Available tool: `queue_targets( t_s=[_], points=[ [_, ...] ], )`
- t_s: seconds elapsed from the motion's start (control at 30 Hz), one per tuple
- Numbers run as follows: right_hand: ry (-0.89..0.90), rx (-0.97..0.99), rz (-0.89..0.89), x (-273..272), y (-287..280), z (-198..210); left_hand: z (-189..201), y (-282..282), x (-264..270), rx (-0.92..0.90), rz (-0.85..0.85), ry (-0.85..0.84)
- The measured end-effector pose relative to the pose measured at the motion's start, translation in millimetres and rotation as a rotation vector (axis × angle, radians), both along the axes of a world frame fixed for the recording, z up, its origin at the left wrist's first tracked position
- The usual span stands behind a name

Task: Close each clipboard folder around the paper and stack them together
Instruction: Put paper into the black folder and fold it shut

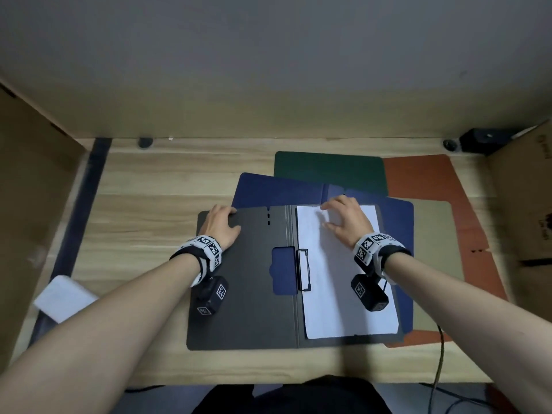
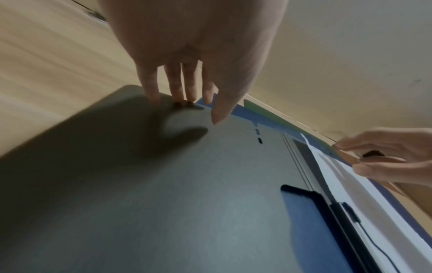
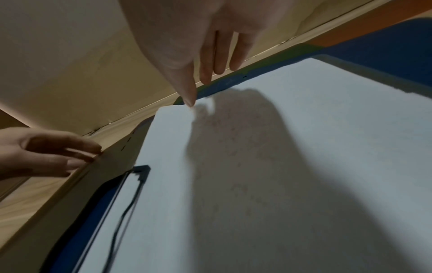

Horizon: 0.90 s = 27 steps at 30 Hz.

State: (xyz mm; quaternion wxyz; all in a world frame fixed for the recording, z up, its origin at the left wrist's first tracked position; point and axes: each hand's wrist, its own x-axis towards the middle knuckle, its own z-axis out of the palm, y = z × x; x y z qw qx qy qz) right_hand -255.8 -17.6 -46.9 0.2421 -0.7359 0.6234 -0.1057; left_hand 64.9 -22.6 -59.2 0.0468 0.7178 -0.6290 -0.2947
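Wooden desk (image 1: pixel 143 186) is sitting under your arms, cardboard walls closing it in left & right. You're working on the grey clipboard folder (image 1: pixel 248 282), lying open and flat at centre, white paper (image 1: pixel 337 282) resting on its right half under the black clip (image 1: pixel 303 270). Your left hand (image 1: pixel 222 227) is resting at the folder's far left corner — fingertips (image 2: pixel 154 96) touching the far edge, fingers fairly straight, thumb (image 2: pixel 219 114) hovering just above the cover, nothing gripped. Your right hand (image 1: pixel 346 219) is lying spread over the paper's far end; whether the thumb (image 3: pixel 189 96) is actually touching the sheet, can't tell.

Under the grey one, a blue folder (image 1: pixel 274 188) is sticking out at the far side & right, mostly hidden. Green folder (image 1: pixel 328 170), orange folder (image 1: pixel 424 180) and an olive one (image 1: pixel 433 264) are lying further back/right, each partly covered. Printing on the right-hand cardboard box (image 1: pixel 525 204) is too blurred to read. White object (image 1: pixel 64 297) at the desk's left edge is partly cut off by your forearm. Black device (image 1: pixel 484 140) is sitting in the far right corner.
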Motion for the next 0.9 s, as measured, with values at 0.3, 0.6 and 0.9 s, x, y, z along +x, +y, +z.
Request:
queue_targets(
  t_s=[0.3, 0.6, 0.9],
  points=[
    [0.129, 0.137, 0.253, 16, 69, 2, 0, 74, 53, 0.215, 0.179, -0.160],
    [0.295, 0.192, 0.316, 44, 115, -27, -15, 103, 70, 0.296, 0.377, 0.000],
    [0.366, 0.211, 0.348, 73, 92, -23, 16, 108, 99, 0.284, 0.658, 0.323]
  ],
)
